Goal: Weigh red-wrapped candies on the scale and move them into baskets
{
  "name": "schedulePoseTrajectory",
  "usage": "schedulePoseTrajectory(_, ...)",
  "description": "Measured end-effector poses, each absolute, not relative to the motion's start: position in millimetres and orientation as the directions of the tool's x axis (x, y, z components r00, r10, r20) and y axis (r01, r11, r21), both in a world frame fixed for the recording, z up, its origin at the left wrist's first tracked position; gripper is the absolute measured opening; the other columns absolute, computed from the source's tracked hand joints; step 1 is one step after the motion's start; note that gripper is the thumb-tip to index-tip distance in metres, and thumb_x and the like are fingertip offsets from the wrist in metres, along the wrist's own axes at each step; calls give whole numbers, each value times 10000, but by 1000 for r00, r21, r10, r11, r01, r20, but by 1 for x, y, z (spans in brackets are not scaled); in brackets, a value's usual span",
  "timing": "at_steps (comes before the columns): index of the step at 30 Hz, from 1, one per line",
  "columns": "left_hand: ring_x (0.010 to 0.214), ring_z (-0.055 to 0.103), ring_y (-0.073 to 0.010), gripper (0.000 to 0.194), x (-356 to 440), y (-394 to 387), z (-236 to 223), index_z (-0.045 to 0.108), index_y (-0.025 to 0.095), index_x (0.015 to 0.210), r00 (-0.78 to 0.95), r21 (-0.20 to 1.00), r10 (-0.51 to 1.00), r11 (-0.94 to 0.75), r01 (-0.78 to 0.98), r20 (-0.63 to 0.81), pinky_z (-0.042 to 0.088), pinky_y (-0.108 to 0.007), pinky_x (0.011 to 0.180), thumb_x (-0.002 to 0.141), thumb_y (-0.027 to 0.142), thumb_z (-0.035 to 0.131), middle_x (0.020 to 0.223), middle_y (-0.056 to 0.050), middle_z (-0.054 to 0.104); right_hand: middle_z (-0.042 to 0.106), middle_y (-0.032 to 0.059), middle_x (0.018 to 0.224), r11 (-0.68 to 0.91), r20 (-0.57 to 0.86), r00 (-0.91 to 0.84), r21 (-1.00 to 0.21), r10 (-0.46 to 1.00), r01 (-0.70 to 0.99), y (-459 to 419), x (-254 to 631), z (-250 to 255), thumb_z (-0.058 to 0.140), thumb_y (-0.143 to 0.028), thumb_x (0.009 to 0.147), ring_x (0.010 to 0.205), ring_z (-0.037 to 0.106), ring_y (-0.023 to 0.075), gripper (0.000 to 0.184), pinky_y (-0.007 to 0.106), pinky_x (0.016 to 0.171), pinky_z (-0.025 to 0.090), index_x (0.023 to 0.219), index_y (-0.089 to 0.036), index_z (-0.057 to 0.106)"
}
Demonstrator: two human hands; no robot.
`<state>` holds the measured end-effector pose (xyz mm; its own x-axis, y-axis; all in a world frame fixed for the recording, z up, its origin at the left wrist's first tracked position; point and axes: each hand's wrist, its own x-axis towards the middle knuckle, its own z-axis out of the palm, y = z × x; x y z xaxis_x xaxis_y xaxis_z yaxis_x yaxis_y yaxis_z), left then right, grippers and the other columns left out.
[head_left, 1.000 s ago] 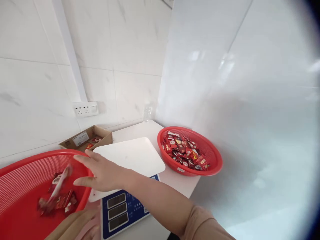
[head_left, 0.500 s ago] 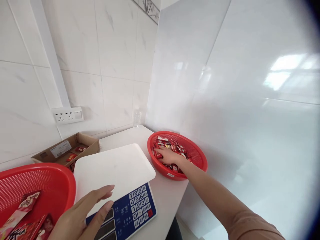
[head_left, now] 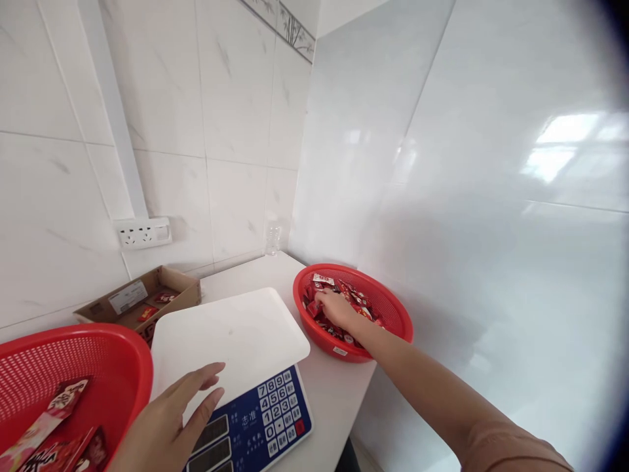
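My right hand [head_left: 339, 311] reaches into a red plastic basket [head_left: 388, 308] at the far right of the counter, its fingertips among the red candy packets [head_left: 327, 282]. Whether it grips one is hidden. My left hand [head_left: 171, 413] hovers open at the front edge of a white scale platform [head_left: 230, 334], fingers apart and nearly touching it. That hand holds nothing. A blue keypad [head_left: 280, 410] on the electronic scale lies just to its right. At the lower left, a second red basket [head_left: 98, 347] holds several long red packets [head_left: 49, 419], close to my left hand.
A shallow cardboard box [head_left: 171, 278] with a few red packets stands behind the scale, against the tiled wall. A wall socket [head_left: 143, 233] sits above it. A clear plastic bottle [head_left: 272, 240] stands in the corner of the white counter [head_left: 334, 393].
My right hand has moved from over the near basket, where packets were falling, into the far basket. My left hand has risen to the scale's front edge.
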<state>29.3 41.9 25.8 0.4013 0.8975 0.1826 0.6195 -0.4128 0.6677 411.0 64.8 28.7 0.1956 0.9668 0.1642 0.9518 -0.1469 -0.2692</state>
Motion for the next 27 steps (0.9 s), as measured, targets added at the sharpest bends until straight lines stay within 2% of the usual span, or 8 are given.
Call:
schedulePoseTrajectory(3,943,677,-175,436,29,40,32,643,305,1082,367,703,908,-395,591,202,555,-194,699,789,577,467,1028,16,718,641,32,872,-168,261,279,-379,924,910,63,428,41,444,-45,717,765,559,165,243,257,701,389,789,-204,613)
schedulePoseTrajectory(6,929,681,-170,461,29,39,35,651,289,1057,333,729,919,-376,572,213,548,-195,728,777,593,449,1002,12,725,634,0,797,-168,325,356,-485,876,858,62,439,57,451,-87,692,727,555,164,195,256,664,390,757,-215,583)
schedulePoseTrajectory(12,959,671,-195,429,28,38,37,633,283,1095,342,662,916,-391,639,210,551,-251,750,819,548,438,1054,-8,710,593,-26,700,-51,375,396,-669,838,742,63,418,85,531,-236,668,654,541,166,94,272,629,402,756,-220,560)
schedulePoseTrajectory(16,991,654,-207,404,25,36,44,606,283,1135,328,604,924,-379,701,198,530,-320,824,863,486,388,1120,-21,682,613,-18,765,107,353,280,-770,893,629,74,368,85,575,-296,671,697,576,166,153,280,650,438,798,-213,558)
schedulePoseTrajectory(20,977,651,-213,403,22,35,52,581,275,1163,310,563,935,-351,748,172,519,-338,817,886,461,356,1158,-36,660,629,-13,780,209,304,108,-834,947,511,86,304,71,582,-306,688,698,598,164,161,280,625,465,811,-208,548)
schedulePoseTrajectory(23,1031,626,-214,402,19,35,55,560,270,1184,301,548,937,-348,761,177,503,-342,844,899,448,341,1182,-42,644,622,-25,747,242,267,-17,-844,964,478,89,266,59,591,-290,690,670,584,155,144,284,621,464,806,-209,567)
schedulePoseTrajectory(27,1148,556,-228,409,19,35,53,527,266,1225,302,538,937,-349,768,177,473,-377,912,907,434,332,1266,-51,586,621,-21,830,300,286,-105,-818,952,491,88,245,51,596,-225,678,791,567,160,105,307,751,439,781,-211,584)
